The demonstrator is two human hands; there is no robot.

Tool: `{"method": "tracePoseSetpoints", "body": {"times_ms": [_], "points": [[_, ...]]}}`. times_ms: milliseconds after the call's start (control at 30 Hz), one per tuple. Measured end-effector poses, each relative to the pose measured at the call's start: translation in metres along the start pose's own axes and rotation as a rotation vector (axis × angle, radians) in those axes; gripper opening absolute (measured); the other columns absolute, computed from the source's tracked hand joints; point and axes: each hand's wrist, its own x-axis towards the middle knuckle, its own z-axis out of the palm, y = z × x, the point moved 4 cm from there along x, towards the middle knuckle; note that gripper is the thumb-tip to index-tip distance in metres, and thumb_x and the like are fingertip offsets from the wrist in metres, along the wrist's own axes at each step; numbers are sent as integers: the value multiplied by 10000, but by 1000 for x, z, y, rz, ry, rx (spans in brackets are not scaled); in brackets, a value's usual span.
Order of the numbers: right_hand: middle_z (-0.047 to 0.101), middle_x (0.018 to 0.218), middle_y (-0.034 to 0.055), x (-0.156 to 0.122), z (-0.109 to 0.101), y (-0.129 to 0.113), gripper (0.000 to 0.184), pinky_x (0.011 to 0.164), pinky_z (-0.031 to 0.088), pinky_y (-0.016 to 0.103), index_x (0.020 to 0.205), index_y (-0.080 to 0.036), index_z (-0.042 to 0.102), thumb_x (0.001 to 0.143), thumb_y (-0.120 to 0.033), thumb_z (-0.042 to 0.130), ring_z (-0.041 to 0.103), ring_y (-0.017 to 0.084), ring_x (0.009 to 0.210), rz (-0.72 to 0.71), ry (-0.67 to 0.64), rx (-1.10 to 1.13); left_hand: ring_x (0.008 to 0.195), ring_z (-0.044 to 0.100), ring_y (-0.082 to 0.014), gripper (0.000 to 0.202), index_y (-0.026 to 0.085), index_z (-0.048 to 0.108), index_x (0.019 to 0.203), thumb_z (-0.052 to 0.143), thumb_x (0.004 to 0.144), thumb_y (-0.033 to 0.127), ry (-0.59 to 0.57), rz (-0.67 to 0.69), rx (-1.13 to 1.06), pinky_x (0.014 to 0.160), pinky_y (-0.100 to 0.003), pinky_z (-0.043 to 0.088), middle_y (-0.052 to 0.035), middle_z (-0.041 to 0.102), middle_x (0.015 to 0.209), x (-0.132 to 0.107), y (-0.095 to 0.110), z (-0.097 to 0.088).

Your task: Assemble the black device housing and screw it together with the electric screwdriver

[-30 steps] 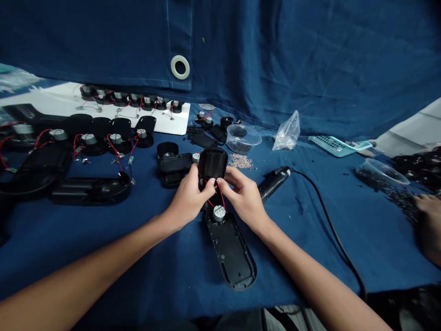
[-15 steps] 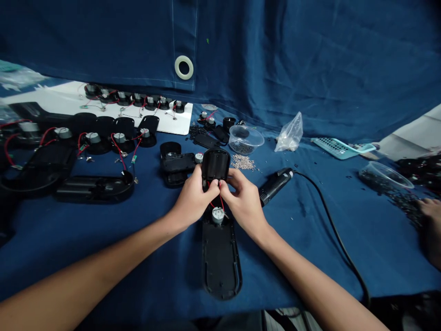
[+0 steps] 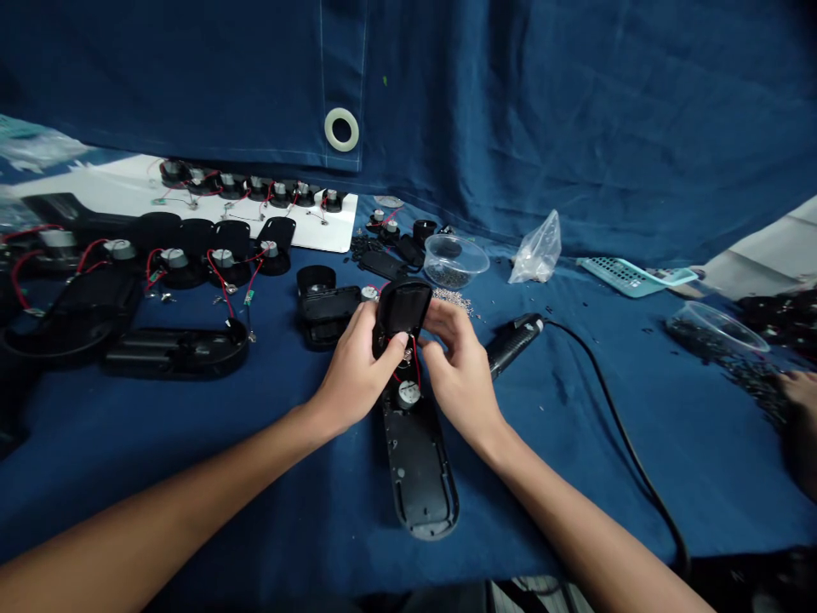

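Observation:
A long black plastic shell (image 3: 418, 472) lies on the blue cloth in front of me, with a small silver motor (image 3: 408, 393) seated near its far end. Red wires (image 3: 414, 362) run from the motor up to a black battery housing (image 3: 403, 308) that both hands hold tilted above the shell. My left hand (image 3: 354, 370) is closed on the housing's left side, thumb near the wires. My right hand (image 3: 459, 366) is closed on its right side, fingers curled over the top edge.
Several black shells with motors and red wires (image 3: 172, 264) lie at the left, more on a white board (image 3: 306, 230). A clear bowl (image 3: 454, 257), loose screws (image 3: 454, 298), a corded black tool (image 3: 514, 340) and a plastic bag (image 3: 539, 249) sit behind. Another person's hand (image 3: 801, 409) is at right.
The housing has tipped up and to the right in my hands. The long shell's near end has swung slightly right, and my right fingers now reach over the housing's top.

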Motion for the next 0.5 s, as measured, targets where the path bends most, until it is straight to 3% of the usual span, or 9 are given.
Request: {"method": "tracePoseSetpoints", "body": {"times_ms": [100, 167, 333, 500], "points": [[570, 1009, 33, -1, -7, -5, 202, 876, 480, 327, 998, -213, 502, 816, -128, 526, 565, 149, 945, -50, 126, -83, 961, 558, -184, 197, 180, 485, 1092, 505, 912, 259, 37, 27, 39, 856, -312, 449, -48, 571, 1014, -2, 4, -3], [535, 899, 5, -1, -8, -7, 103, 785, 475, 297, 912, -216, 495, 843, -206, 571, 535, 131, 819, -63, 126, -74, 931, 560, -176, 192, 180, 485, 1093, 505, 914, 249, 37, 32, 45, 832, -302, 453, -40, 573, 993, -2, 5, -3], [533, 857, -14, 1, -5, -5, 159, 722, 452, 258, 924, -217, 527, 858, -323, 625, 520, 110, 758, -6, 21, 136, 955, 556, -179, 197, 175, 479, 1101, 503, 916, 238, 34, 23, 33, 845, -304, 451, -44, 573, 1016, -2, 3, -3], [537, 833, -14, 2, -6, -8, 154, 724, 439, 252, 889, -208, 535, 875, -345, 604, 521, 109, 756, 9, 18, 118, 932, 555, -177, 175, 177, 482, 1074, 505, 910, 234, 36, -3, 35, 828, -300, 451, -36, 571, 984, -2, 3, -2]]}}
